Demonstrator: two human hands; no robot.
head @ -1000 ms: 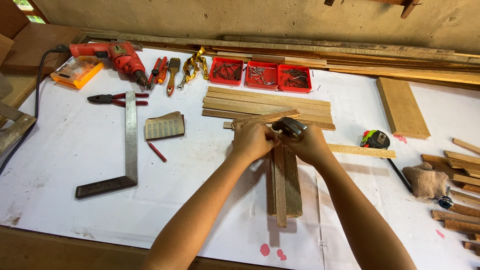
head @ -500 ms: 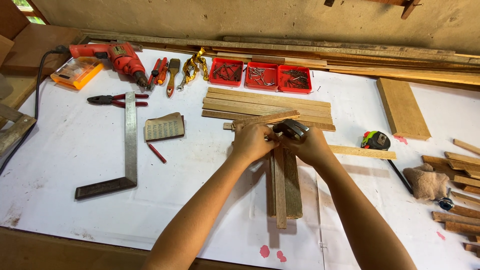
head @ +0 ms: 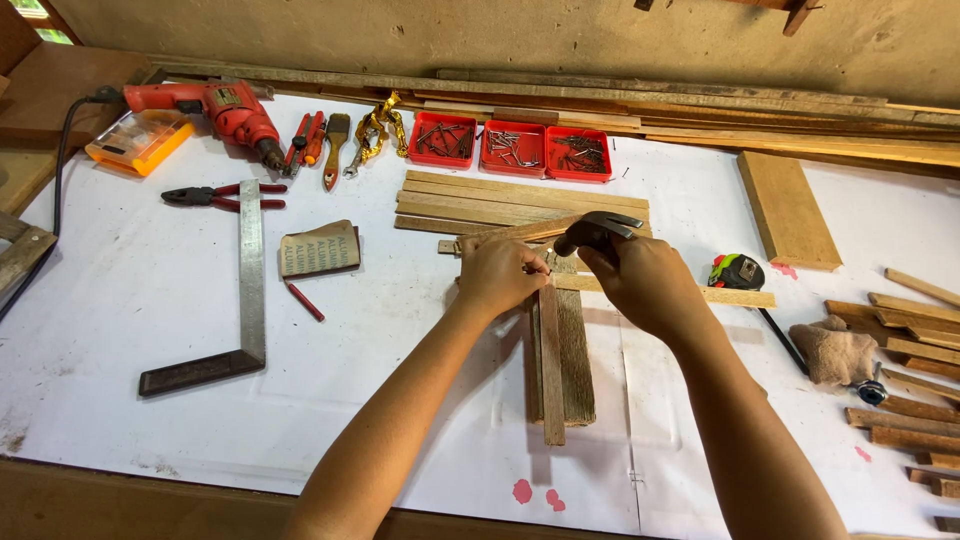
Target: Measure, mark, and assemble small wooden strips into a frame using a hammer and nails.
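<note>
Wooden slats (head: 560,360) lie under my hands on the white table (head: 130,300). My left hand (head: 510,272) pinches something tiny I cannot make out at their far end; my right hand (head: 645,285) is closed around a hammer (head: 598,230).

The counter (head: 120,300) was white, with red trays (head: 508,147) and a red drill (head: 225,108). The slats (head: 520,203) were pale tan, the plank (head: 574,355) grey-brown, the hammer (head: 598,230) dark grey.

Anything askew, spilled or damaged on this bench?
Nothing serious. Pink blotches stain the white sheet near its front edge, and one slat lies skewed across the neat slat stack. The hands work normally.
</note>
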